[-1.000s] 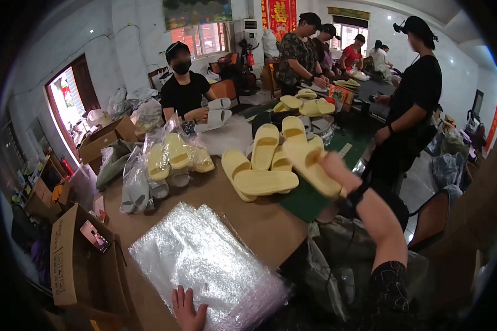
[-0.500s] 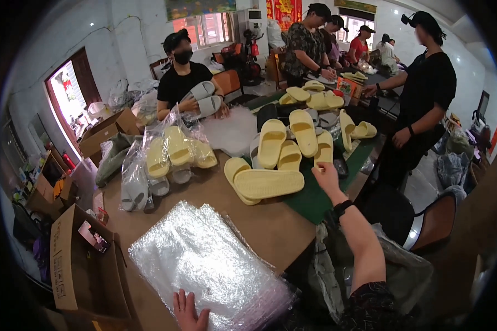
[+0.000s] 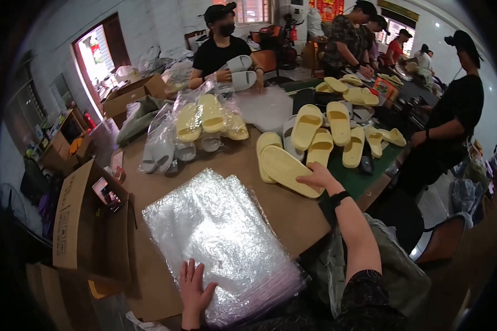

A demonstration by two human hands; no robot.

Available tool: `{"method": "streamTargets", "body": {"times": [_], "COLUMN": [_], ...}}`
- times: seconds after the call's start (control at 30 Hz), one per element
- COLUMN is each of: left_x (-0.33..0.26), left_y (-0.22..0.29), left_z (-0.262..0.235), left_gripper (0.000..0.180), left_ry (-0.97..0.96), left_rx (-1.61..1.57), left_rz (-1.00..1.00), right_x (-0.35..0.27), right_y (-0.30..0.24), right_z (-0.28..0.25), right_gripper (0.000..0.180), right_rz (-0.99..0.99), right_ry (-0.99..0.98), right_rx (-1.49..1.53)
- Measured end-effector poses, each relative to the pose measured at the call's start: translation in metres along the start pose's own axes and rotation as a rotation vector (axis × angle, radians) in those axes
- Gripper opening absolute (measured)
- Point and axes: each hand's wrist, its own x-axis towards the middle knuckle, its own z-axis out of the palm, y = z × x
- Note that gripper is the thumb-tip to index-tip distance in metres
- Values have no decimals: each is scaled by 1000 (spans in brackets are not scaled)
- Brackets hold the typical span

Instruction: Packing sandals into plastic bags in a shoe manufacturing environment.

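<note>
Pale yellow slipper (image 3: 287,168), sole up and aslant over another yellow slipper (image 3: 265,150), at the near edge of the loose slippers on the brown tabletop (image 3: 284,218). Half a second earlier it lies almost level across the view, and the right hand (image 3: 321,177) is at the tip of a neighbouring slipper (image 3: 353,146); now that hand is on the upturned one, at its right-hand end. The change suggests that handling has passed from one slipper to the next. A digit of the right hand lies over the sole; whether the others close beneath it cannot be told. The left hand (image 3: 196,289) rests flat, fingers spread, on a stack of clear plastic (image 3: 221,231), as it does earlier. Bagged slippers (image 3: 210,113) lie beyond the stack.
</note>
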Motion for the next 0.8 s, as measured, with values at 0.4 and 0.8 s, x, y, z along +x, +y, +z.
{"method": "streamTargets", "body": {"times": [0.4,0.8], "left_x": [1,-4], "left_y": [6,-2], "left_z": [-3,3], "left_gripper": [65,64], "left_ry": [33,56], "left_rx": [-7,-14], "left_rz": [10,-5], "right_x": [-68,-162], "right_y": [-151,-294], "right_z": [-58,-69], "right_gripper": [36,45], "right_rz": [-242,-349], "right_ry": [94,-658], "right_rx": [907,1695]}}
